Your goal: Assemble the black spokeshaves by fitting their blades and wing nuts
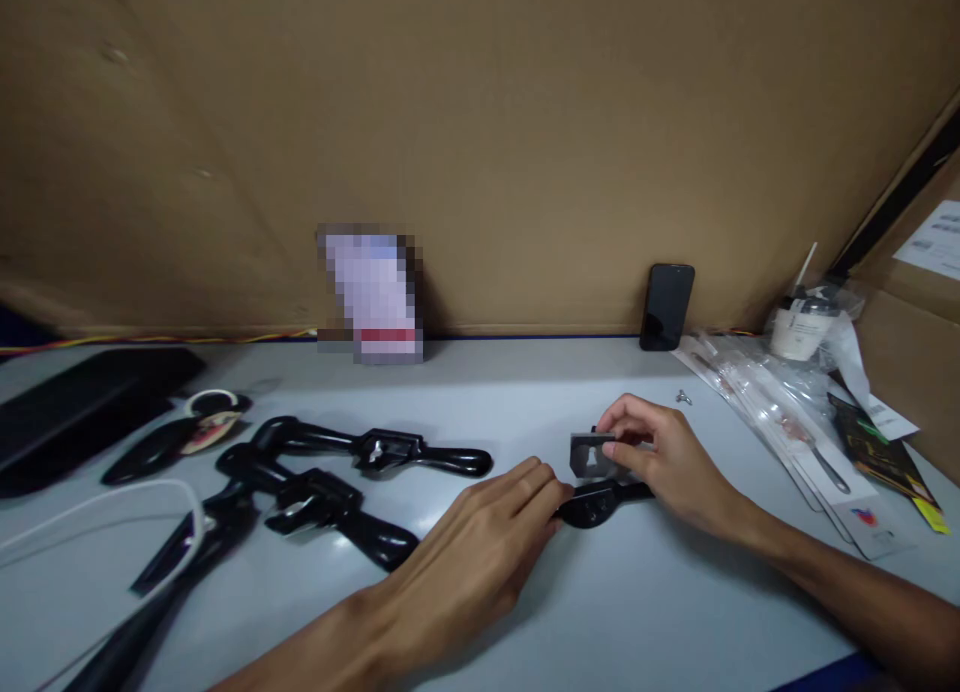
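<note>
A black spokeshave body [591, 508] lies low over the grey table, its middle part bare of a blade. My left hand [491, 532] is closed round its left end, which the fingers hide. In my right hand [667, 460] a flat metal spokeshave blade [587, 456] with a slot is pinched between thumb and fingers. It stands on edge just above and behind the body. A few small screws [683, 398] lie beyond my right hand. To the left rest two black spokeshaves [388, 450] with their metal parts fitted.
A dark phone [667, 307] and a pixelated upright item [382, 297] lean against the cardboard wall [510, 152]. Plastic packets [787, 432] and a bagged cup [802, 327] are at right. A white cable [191, 497], mouse-shaped black item [146, 450] and black case [90, 402] occupy the left.
</note>
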Available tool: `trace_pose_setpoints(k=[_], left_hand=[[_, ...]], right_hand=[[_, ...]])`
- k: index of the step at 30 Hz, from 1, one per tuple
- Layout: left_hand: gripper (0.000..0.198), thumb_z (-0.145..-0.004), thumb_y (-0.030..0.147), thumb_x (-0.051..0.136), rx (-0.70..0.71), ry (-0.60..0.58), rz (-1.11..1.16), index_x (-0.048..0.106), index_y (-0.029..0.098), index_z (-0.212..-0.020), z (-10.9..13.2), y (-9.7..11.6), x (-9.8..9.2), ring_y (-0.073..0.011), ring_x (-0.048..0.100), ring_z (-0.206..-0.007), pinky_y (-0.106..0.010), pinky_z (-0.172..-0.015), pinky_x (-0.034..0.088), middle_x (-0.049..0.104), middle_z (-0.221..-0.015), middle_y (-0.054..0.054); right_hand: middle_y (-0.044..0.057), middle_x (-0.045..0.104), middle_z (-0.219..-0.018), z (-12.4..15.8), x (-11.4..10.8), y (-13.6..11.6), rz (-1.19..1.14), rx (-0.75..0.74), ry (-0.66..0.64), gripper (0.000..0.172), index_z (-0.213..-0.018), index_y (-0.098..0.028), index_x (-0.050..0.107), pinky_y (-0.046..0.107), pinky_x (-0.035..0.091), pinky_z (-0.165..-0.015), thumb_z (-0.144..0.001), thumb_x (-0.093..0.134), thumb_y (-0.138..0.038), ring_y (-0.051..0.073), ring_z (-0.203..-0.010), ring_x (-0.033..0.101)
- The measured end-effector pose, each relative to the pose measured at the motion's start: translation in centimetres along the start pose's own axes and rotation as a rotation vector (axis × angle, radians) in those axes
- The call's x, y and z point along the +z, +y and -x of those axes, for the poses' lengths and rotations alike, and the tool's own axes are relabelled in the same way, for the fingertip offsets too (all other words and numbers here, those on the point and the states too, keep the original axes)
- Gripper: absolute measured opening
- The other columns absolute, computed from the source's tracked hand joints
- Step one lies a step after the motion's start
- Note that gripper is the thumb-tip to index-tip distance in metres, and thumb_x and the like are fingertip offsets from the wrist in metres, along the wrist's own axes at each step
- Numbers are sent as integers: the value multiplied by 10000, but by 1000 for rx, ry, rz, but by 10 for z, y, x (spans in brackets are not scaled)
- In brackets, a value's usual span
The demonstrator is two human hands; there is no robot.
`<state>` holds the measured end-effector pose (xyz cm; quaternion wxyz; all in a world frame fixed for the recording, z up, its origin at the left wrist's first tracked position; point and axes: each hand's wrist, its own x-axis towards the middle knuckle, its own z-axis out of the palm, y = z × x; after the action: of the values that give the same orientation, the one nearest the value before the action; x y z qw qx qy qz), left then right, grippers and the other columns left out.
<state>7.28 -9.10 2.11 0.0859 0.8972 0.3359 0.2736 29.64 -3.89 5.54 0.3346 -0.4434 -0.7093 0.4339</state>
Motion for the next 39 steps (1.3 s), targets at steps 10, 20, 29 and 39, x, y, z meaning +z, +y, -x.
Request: trace_pose_setpoints(k=[10,20,29,39], left_hand=[[388,-923,-19,400,54,-42,-73,687,213,-1045,0,0,-5,-171,567,-679,-255,-556,427,587,-871,-38],[379,-934,-10,418,27,-51,-1,719,202,-1026,-1,0,-6,-187,590,-729,-274,-587,446,619,-901,-59],[384,-955,2,408,9,-44,35,728,201,-1029,0,-1,-4,-187,586,-724,-282,-586,415,609,-892,-55],[346,-981,19,406,16,-44,22,700,200,-997,1,0,-3,-186,579,-713,-279,-579,387,595,-857,-40]], right_hand=[[6,671,-833,7,5,2,321,-49,-119,249,-805,-197,645,287,451,-719,-824,576,42,157,-767,612],[63,681,-1005,-12,-17,21,651,-63,18,157,-965,-186,672,360,452,-806,-866,792,-198,220,-900,625],[-19,686,-774,-2,-17,-1,320,-14,83,195,-759,-218,653,303,421,-710,-775,683,-26,173,-769,601],[-12,688,-772,10,-6,-11,32,128,-138,191,-723,-206,667,320,449,-716,-795,748,-49,177,-759,618]])
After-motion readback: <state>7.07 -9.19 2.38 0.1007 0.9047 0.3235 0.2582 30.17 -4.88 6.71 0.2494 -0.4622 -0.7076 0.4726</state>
